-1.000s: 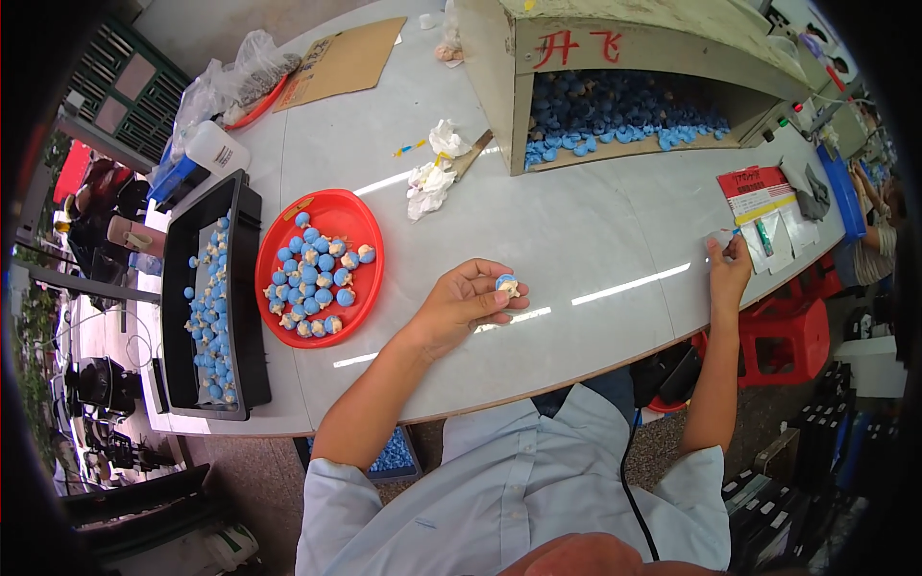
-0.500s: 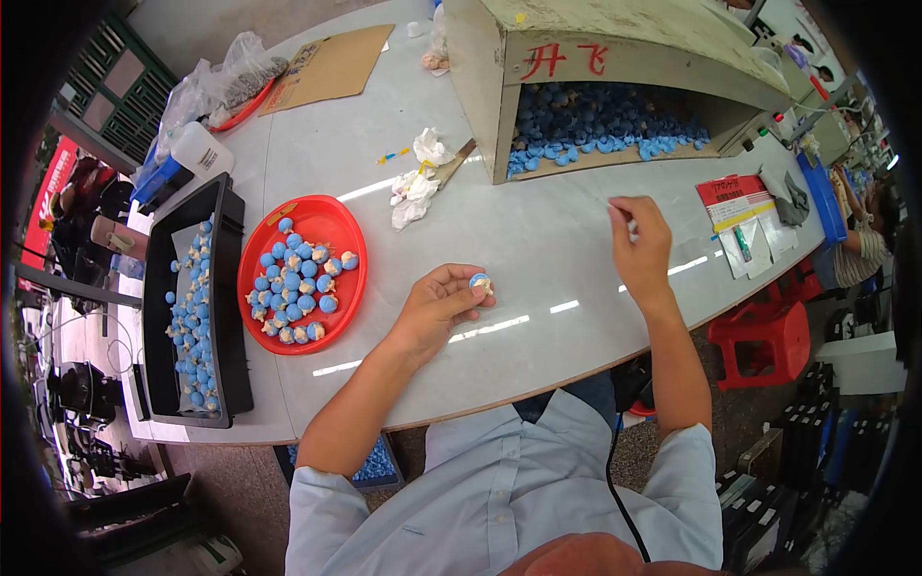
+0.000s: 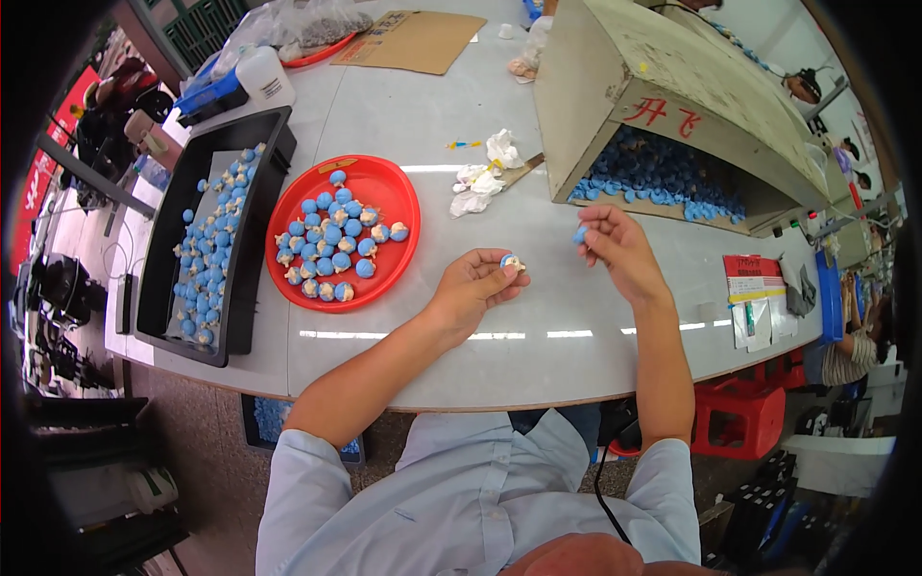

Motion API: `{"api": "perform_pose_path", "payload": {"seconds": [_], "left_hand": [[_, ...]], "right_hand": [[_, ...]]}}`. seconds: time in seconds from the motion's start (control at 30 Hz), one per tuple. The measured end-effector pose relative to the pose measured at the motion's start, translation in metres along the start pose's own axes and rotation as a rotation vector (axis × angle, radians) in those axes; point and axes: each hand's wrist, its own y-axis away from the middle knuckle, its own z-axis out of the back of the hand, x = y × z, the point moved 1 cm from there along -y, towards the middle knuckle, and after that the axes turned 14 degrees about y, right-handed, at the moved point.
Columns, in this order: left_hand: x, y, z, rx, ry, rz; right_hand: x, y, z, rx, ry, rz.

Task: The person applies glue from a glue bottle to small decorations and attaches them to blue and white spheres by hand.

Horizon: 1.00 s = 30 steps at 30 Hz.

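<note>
My left hand [image 3: 480, 288] pinches a small blue-and-cream ball [image 3: 510, 261] above the table, its ragged cream side showing. To the right and a little farther away, my right hand [image 3: 618, 248] grips a small blue shell-like piece [image 3: 580, 234] between thumb and fingertips. The two hands are apart. Left of my left hand, a round red tray [image 3: 401, 272] bears many similar blue-and-cream balls [image 3: 333, 234]. Beyond my right hand stands a beige box with an open front [image 3: 586, 120], and a heap of blue shell-like pieces [image 3: 663, 178] lies inside it.
A long black bin [image 3: 252, 278] with more balls stands at the far left. Crumpled white tissues [image 3: 477, 182] lie near the box beside a flat strip [image 3: 521, 173]. A cardboard sheet [image 3: 413, 40] is at the back; a red stool [image 3: 738, 418] stands beyond the table's right edge.
My right hand has moved closer to my left, and a blue piece now shows in its fingers. My left hand keeps the ball. The whole view has shifted.
</note>
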Motion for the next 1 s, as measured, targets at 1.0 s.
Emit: {"api": "perform_pose_path", "payload": {"seconds": [1.0], "left_hand": [[0.005,-0.006,-0.006,0.024,0.113,0.052]], "right_hand": [[-0.019,0.026,-0.077,-0.253,0.48,0.346]]}}
